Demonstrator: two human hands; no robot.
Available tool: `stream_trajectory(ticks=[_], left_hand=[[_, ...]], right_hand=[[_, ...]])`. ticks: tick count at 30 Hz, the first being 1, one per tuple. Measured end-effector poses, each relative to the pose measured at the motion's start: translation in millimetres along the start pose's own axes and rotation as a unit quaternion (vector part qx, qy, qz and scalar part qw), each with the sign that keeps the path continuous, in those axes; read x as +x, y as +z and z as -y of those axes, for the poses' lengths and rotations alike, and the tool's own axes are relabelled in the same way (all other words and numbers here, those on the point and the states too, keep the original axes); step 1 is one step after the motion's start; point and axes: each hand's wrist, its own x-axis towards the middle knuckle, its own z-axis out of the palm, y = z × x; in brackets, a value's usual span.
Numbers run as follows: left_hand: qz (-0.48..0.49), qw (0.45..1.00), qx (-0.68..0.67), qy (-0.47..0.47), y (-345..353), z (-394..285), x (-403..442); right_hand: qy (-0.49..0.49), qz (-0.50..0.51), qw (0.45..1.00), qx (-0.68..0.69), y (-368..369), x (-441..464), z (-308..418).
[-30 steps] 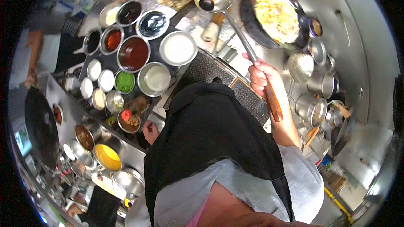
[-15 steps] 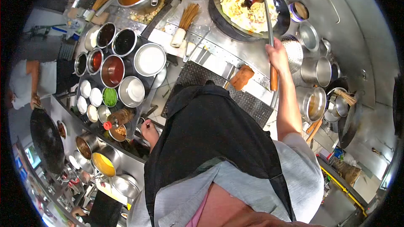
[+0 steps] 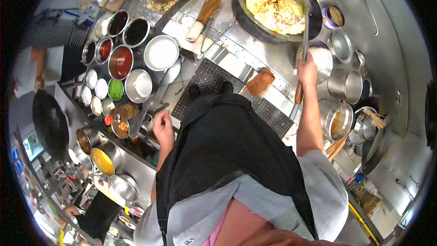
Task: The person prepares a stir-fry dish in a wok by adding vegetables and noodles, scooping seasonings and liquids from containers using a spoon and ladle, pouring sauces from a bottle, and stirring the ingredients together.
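My right hand point(image 3: 307, 70) grips the long handle of a metal ladle point(image 3: 306, 34). The ladle's bowl dips into the right side of a black wok point(image 3: 242, 16) and is blurred. Pale yellow shredded food point(image 3: 273, 7), with brown sauce over its middle, fills the wok. Just below the wok, a perforated strainer point(image 3: 323, 61) sits close to my right hand. My left hand point(image 3: 162, 130) hangs by my left side, fingers loosely bent, holding nothing. Nearest to it are a red-capped bottle point(image 3: 125, 112) lying tilted and a small pot of brown bits point(image 3: 121, 128).
Pots of sauces, such as a red one point(image 3: 121, 62) and a white one point(image 3: 162, 53), crowd the left counter. A bamboo brush point(image 3: 207, 13) lies near the stove. Steel pots point(image 3: 353, 86) line the right. Far left, another person's hand point(image 3: 39, 83) holds a dark wok point(image 3: 50, 118).
The ladle has come down from above the food into the wok, and its dark sauce now lies on the food. My left hand has risen and its fingers have loosened.
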Motion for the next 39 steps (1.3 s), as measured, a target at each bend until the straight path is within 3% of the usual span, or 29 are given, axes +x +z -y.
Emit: stream_trajectory(ticks=[2,3,4,5,7,9,11,12,13,15,20,22,24,26,29,32,34,38,39], left_hand=[[0.065,0.998,-0.022,0.011,7,-53,27],[0.092,0.994,-0.062,0.007,19,-62,40],[0.153,0.980,-0.127,-0.019,25,-91,52],[0.190,0.980,-0.048,0.032,28,-124,65],[0.332,0.931,-0.137,0.056,42,-149,90],[0.396,0.876,-0.267,0.071,55,-161,101],[0.510,0.795,-0.318,-0.090,29,-178,112],[0.494,0.798,-0.343,-0.033,21,-161,117],[0.440,0.834,-0.323,-0.079,-8,-170,114],[0.375,0.872,-0.301,-0.089,-54,-141,111],[0.172,0.966,-0.092,-0.171,-136,-71,102],[0.163,0.967,-0.035,-0.192,-151,-60,112],[0.155,0.967,-0.010,-0.203,-152,-48,119],[0.149,0.966,-0.006,-0.209,-148,-38,126],[0.160,0.966,-0.026,-0.203,-143,-29,133],[0.154,0.969,-0.008,-0.192,-135,-6,137],[0.155,0.970,-0.006,-0.190,-134,-7,139],[0.158,0.968,-0.024,-0.192,-133,-7,140],[0.157,0.968,-0.027,-0.195,-132,-8,140]], right_hand=[[0.152,0.054,0.964,0.211,-20,-15,46],[0.223,0.088,0.919,0.314,-22,-21,70],[0.211,0.098,0.834,0.501,-12,-26,83],[0.201,0.113,0.731,0.642,-6,-32,103],[0.156,0.137,0.641,0.739,-25,-47,189],[0.112,0.220,0.613,0.750,-30,-66,257],[0.029,0.304,0.593,0.745,-34,-91,313],[-0.030,0.335,0.606,0.721,-32,-98,325],[-0.089,0.364,0.616,0.692,-31,-102,333],[-0.117,0.378,0.702,0.592,-38,-117,334],[0.031,0.353,0.812,0.463,52,-186,232],[0.084,0.358,0.846,0.387,114,-238,151],[0.109,0.386,0.876,0.269,102,-268,134],[0.117,0.419,0.882,0.180,109,-304,96],[0.063,0.433,0.878,0.193,188,-392,-41],[0.050,0.431,0.893,0.119,231,-433,-97],[0.063,0.420,0.901,0.093,242,-447,-116],[0.123,0.428,0.886,0.129,201,-417,-74],[0.153,0.408,0.880,0.189,209,-416,-73]])
